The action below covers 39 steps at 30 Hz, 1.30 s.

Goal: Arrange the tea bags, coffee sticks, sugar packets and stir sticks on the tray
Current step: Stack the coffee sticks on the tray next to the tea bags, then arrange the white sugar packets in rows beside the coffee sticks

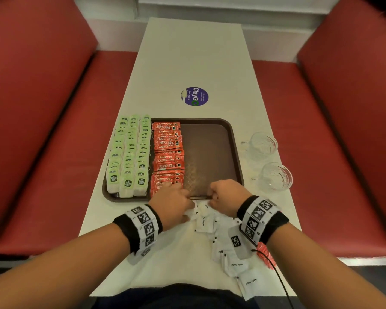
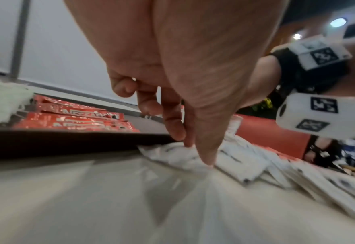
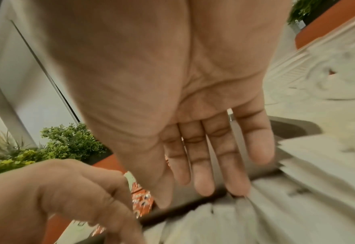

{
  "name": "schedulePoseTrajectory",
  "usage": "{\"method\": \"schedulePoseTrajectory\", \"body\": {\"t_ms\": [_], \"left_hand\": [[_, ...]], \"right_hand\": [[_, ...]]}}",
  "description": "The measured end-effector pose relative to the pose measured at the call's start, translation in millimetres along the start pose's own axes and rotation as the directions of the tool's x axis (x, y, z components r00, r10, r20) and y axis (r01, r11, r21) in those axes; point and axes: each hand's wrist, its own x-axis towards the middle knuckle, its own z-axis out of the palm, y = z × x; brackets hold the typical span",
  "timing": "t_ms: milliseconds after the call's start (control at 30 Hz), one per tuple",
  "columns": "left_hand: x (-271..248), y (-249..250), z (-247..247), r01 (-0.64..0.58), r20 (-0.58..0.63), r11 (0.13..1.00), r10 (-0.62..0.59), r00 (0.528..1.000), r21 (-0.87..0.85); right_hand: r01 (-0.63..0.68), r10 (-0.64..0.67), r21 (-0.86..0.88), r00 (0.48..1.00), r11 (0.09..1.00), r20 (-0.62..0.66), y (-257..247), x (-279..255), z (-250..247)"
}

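A brown tray point(image 1: 210, 148) holds rows of green tea bags point(image 1: 127, 157) on its left and red coffee sticks point(image 1: 168, 152) down its middle; its right part is bare. White sugar packets point(image 1: 204, 223) lie loose on the table just in front of the tray's near rim point(image 2: 68, 140). My left hand point(image 1: 172, 201) reaches down onto them, and thumb and forefinger point(image 2: 191, 145) pinch a packet point(image 2: 172, 153) at the rim. My right hand point(image 1: 226, 194) is beside it, with straight fingers point(image 3: 214, 173) pointing down at the packets point(image 3: 318, 165). It holds nothing.
Two clear glass cups point(image 1: 262, 143) point(image 1: 276, 176) stand right of the tray. More sugar packets point(image 1: 239, 264) are spread toward the table's near right corner, with a red stick point(image 1: 263, 255) under my right wrist. A round purple sticker point(image 1: 194, 96) lies beyond the tray. Red benches flank the table.
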Motion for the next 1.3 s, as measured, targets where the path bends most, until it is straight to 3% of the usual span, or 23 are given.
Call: {"method": "schedulePoseTrajectory", "body": {"t_ms": [200, 433, 733, 800, 867, 967, 1067, 1200, 1233, 1300], "left_hand": [[-8, 27, 10, 0.072, 0.011, 0.991, -0.074, 0.997, 0.113], [-11, 30, 7, 0.16, 0.023, 0.987, -0.16, 0.987, 0.012], [-18, 31, -7, 0.208, 0.064, 0.975, -0.213, 0.975, 0.079], [-17, 30, -16, 0.218, -0.018, 0.976, -0.218, 0.976, 0.016], [-16, 30, -29, 0.176, -0.175, 0.982, -0.186, 0.967, -0.073], [-14, 34, -47, -0.028, -0.407, 0.962, -0.088, 0.909, -0.27], [-7, 42, -55, -0.163, -0.512, 0.911, -0.06, 0.857, -0.38], [9, 66, -57, -0.047, -0.366, 0.907, -0.121, 0.923, -0.419], [15, 77, -56, -0.051, -0.313, 0.933, -0.067, 0.947, -0.356], [24, 104, -53, -0.193, -0.207, 0.956, 0.148, 0.967, -0.221]], "right_hand": [[0.062, -0.062, -0.013, 0.998, 0.998, 0.017, 6, -16, 27], [0.047, -0.047, -0.036, 0.999, 0.998, -0.008, 2, -18, 34], [-0.001, 0.001, 0.022, 1.0, 1.0, -0.028, -5, -22, 26], [0.028, -0.024, 0.051, 0.997, 0.998, -0.073, -4, -24, 22], [0.093, -0.073, 0.156, 0.989, 0.983, -0.13, -3, -31, 16], [0.201, -0.131, 0.301, 0.963, 0.932, -0.237, 1, -42, 6], [0.18, -0.085, 0.29, 0.946, 0.94, -0.314, 12, -55, -5], [0.054, 0.021, 0.219, 0.944, 0.974, -0.328, 39, -78, -8], [0.015, 0.064, 0.233, 0.943, 0.972, -0.327, 48, -84, -7], [-0.069, 0.159, 0.285, 0.938, 0.956, -0.308, 65, -96, -4]]}}
